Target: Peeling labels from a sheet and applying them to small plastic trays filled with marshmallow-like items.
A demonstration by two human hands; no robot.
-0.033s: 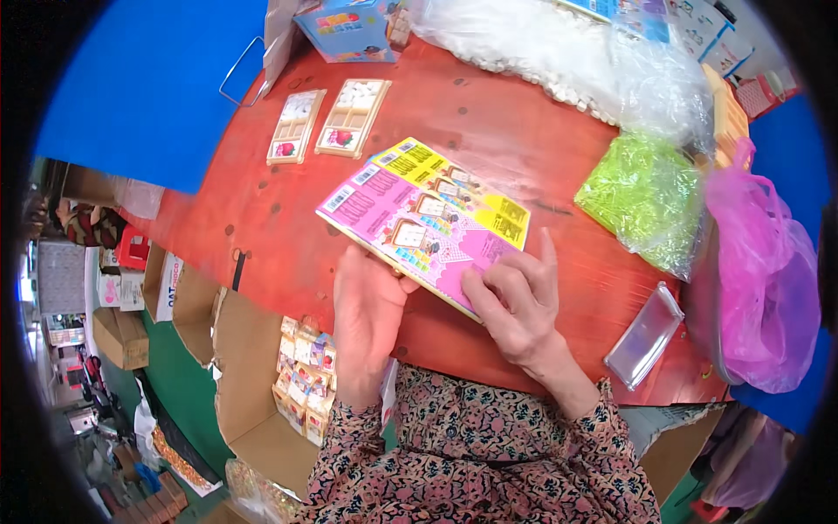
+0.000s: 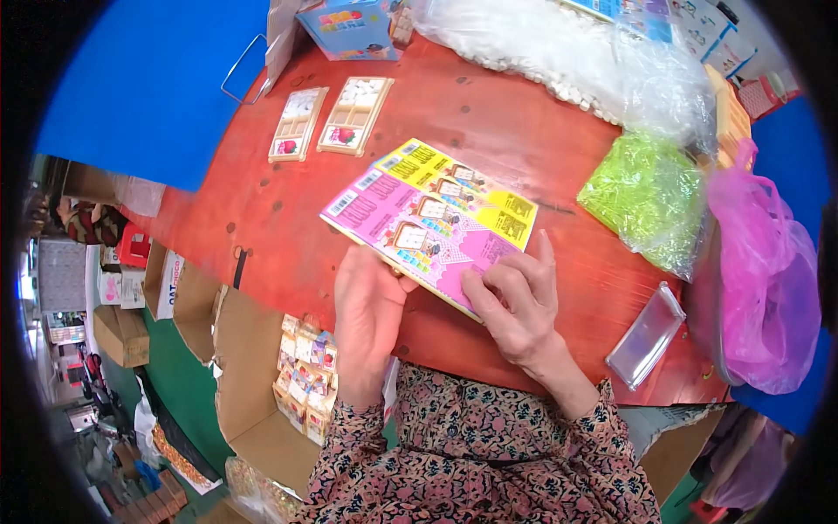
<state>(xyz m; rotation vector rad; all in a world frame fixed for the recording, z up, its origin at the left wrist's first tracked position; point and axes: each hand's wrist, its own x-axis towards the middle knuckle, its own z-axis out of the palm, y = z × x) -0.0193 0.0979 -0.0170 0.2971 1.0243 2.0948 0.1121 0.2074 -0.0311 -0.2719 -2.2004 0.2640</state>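
A stack of printed card sheets (image 2: pixel 415 223), pink nearest me and yellow behind, is held tilted over the red table. My left hand (image 2: pixel 371 301) supports its near left edge from below, with the fingers partly hidden under the sheets. My right hand (image 2: pixel 517 306) pinches the near right edge, thumb on top and index finger raised. Beyond the sheets, to the left, lie two cream trays: the left tray (image 2: pixel 297 127) and the right tray (image 2: pixel 355 115). Each has white pieces at its far end and a red fruit picture at the near end.
A clear bag of white pieces (image 2: pixel 532 52) spreads along the back. To the right are a bag of lime-green pieces (image 2: pixel 642 192), a pink plastic bag (image 2: pixel 764 271) and a shiny metal tray (image 2: pixel 646 336). A cardboard box (image 2: pixel 249 384) with small packs stands at lower left.
The printed sheets have shifted very slightly, their far right corner a little further right. Both hands keep nearly the same place and hold.
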